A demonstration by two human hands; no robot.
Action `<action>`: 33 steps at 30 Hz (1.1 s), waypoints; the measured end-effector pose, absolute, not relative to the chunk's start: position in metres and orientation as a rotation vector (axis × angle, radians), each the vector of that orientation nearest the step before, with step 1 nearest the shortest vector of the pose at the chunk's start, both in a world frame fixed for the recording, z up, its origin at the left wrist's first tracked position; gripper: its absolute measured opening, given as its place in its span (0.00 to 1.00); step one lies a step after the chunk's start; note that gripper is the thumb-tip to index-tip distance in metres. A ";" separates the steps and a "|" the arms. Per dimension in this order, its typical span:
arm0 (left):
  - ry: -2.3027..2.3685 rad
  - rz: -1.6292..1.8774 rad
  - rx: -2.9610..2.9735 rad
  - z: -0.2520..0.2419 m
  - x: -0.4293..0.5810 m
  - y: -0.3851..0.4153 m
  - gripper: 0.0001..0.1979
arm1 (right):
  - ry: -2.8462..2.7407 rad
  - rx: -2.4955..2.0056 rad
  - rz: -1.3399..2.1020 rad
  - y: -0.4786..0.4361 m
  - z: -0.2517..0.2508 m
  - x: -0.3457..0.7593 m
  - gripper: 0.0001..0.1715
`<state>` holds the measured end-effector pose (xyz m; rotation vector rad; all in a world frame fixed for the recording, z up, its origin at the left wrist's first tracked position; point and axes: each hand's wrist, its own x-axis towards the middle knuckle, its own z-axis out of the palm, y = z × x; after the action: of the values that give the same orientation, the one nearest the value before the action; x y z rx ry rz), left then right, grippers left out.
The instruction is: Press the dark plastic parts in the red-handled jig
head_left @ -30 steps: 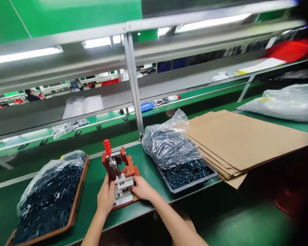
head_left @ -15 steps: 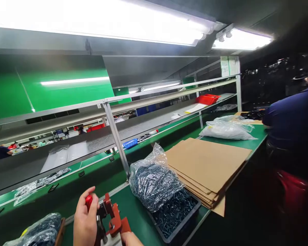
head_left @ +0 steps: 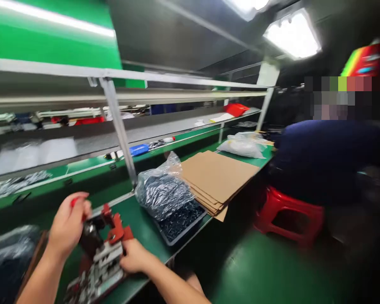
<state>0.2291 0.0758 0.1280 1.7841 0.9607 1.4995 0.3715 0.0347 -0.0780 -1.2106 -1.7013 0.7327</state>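
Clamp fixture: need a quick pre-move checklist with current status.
1. Left hand on red handle: ok, wrapped round it.
2. Right hand steadying clamp fixture: ok for contact at its side; firmness cannot tell.
3. Right fingertips clear of the mechanism: cannot tell, partly hidden.
4. Workpiece seated: cannot tell, blurred.
5. Black tray fully uncovered: not ok, plastic bag overlaps its rear.

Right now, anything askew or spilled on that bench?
Slightly askew: the cardboard stack beside the dark tray. A lower sheet juts past the others and seems to overhang the bench. No spill shows, though blur hides detail.
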 end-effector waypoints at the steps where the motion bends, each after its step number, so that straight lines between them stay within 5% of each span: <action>1: 0.906 1.432 1.771 0.137 0.231 0.079 0.27 | -1.686 -1.232 0.739 0.031 -0.076 0.371 0.19; 5: 0.964 1.557 1.854 0.121 0.224 0.078 0.28 | -1.722 -1.273 0.804 0.026 -0.073 0.368 0.18; 10: 1.482 1.765 1.958 0.015 0.181 0.043 0.26 | -1.758 -1.210 0.703 0.019 -0.074 0.367 0.20; 17: 1.773 0.834 1.935 -0.071 0.145 0.040 0.23 | -1.721 -1.306 0.700 0.016 -0.075 0.355 0.25; 24: 1.468 0.993 1.801 -0.069 0.138 0.047 0.22 | -1.815 -1.324 0.611 0.010 -0.074 0.352 0.24; 33: 1.256 1.737 0.959 -0.084 0.132 0.044 0.25 | -1.724 -1.416 0.611 0.013 -0.082 0.338 0.24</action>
<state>0.1323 0.0442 -0.0837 0.9595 1.2562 1.7370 0.3381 0.0126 -0.0817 -1.4157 -1.7240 0.6111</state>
